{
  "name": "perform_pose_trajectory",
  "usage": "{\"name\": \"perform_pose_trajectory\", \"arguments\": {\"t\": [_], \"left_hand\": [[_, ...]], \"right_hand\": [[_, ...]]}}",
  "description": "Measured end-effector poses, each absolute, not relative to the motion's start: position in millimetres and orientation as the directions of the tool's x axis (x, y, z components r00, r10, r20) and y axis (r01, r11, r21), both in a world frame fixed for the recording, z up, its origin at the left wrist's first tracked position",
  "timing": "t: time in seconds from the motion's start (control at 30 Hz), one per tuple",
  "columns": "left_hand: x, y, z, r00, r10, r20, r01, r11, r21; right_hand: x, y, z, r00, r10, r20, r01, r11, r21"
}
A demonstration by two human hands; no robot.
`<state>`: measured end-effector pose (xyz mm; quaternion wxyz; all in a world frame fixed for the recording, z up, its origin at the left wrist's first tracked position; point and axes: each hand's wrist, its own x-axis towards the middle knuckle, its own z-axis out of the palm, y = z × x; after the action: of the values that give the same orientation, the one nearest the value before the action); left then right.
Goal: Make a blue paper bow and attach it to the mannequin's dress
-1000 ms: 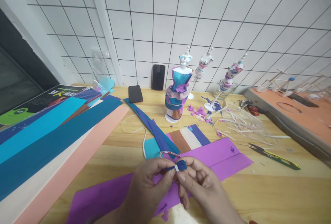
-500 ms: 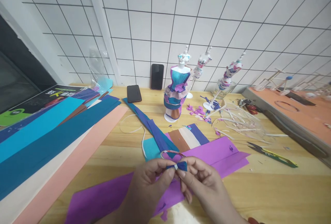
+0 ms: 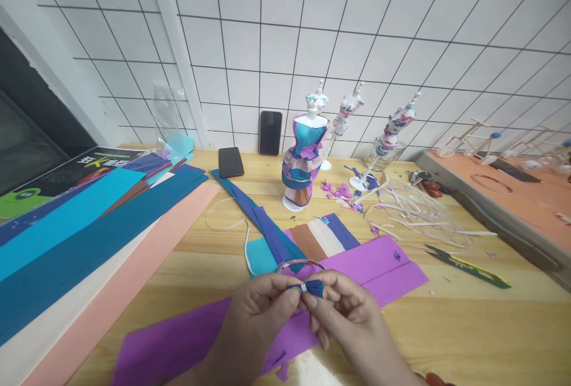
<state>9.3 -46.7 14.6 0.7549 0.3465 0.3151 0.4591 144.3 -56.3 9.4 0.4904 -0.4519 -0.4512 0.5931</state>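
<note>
A small dark blue paper bow (image 3: 315, 288) with a white band round its middle is pinched between both my hands. My left hand (image 3: 263, 308) grips its left side with thumb and forefinger; my right hand (image 3: 350, 308) holds the right side the same way. Just behind the fingers lies a thin ring (image 3: 297, 263), partly hidden by them. Under the hands stretches a purple paper sheet (image 3: 178, 332). Beyond it are striped paper pieces (image 3: 328, 237) and a folded blue strip (image 3: 272, 234). A small mannequin (image 3: 307, 142) in a coloured paper dress stands upright farther back.
Long paper strips (image 3: 102, 249) cover the left side. Two phones, one lying flat (image 3: 231, 162) and one leaning on the wall (image 3: 270, 133), are at the back. Green-handled snips (image 3: 468, 267), tangled white strips (image 3: 410, 210) and an orange-topped box (image 3: 504, 190) are on the right.
The bow has turned very slightly in my fingers, and its right loop looks a little more spread. Both hands keep their pinch in nearly the same place.
</note>
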Motion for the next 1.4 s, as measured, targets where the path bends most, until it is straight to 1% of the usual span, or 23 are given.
{"name": "perform_pose_trajectory", "arguments": {"t": [0.2,0.33,0.5,0.6,0.67,0.8,0.87,0.93,1.1,1.2,1.4], "left_hand": [[7.3,-48.5,5.6,0.317,0.933,-0.172,-0.441,0.305,0.844],[6.7,-48.9,1.5,0.288,0.939,-0.186,-0.408,0.296,0.863],[8.4,-48.3,8.1,0.321,0.932,-0.168,-0.410,0.296,0.863],[8.3,-48.2,13.0,0.293,0.943,-0.160,-0.427,0.278,0.860],[7.7,-48.1,13.8,0.277,0.947,-0.163,-0.426,0.273,0.863],[7.1,-48.0,10.7,0.302,0.937,-0.176,-0.417,0.296,0.859],[7.7,-47.6,8.8,0.316,0.930,-0.187,-0.417,0.314,0.853],[8.7,-46.6,8.0,0.343,0.917,-0.204,-0.421,0.344,0.839],[8.4,-42.5,11.7,0.388,0.910,-0.145,-0.470,0.331,0.818],[6.3,-40.8,14.5,0.441,0.885,-0.147,-0.497,0.378,0.781],[4.5,-40.6,16.6,0.423,0.894,-0.151,-0.499,0.368,0.784]], "right_hand": [[143.8,-59.7,11.9,-0.115,0.987,-0.115,-0.159,-0.132,-0.978],[142.3,-62.5,13.1,-0.106,0.990,-0.089,-0.146,-0.104,-0.984],[139.7,-64.1,10.6,-0.112,0.989,-0.092,-0.177,-0.111,-0.978],[140.0,-64.3,8.1,-0.112,0.990,-0.087,-0.191,-0.107,-0.976],[141.5,-64.0,5.5,-0.125,0.990,-0.064,-0.157,-0.084,-0.984],[145.9,-62.7,-2.7,-0.156,0.988,0.020,-0.057,0.011,-0.998],[147.1,-61.8,-6.6,-0.165,0.985,0.043,-0.041,0.037,-0.998],[147.3,-60.8,-8.9,-0.180,0.983,0.027,-0.056,0.017,-0.998],[144.7,-59.3,-5.9,-0.209,0.976,-0.052,-0.153,-0.085,-0.985],[143.2,-59.3,0.5,-0.236,0.970,-0.060,-0.203,-0.110,-0.973],[142.3,-58.6,8.6,-0.264,0.962,-0.075,-0.267,-0.148,-0.952]]}}
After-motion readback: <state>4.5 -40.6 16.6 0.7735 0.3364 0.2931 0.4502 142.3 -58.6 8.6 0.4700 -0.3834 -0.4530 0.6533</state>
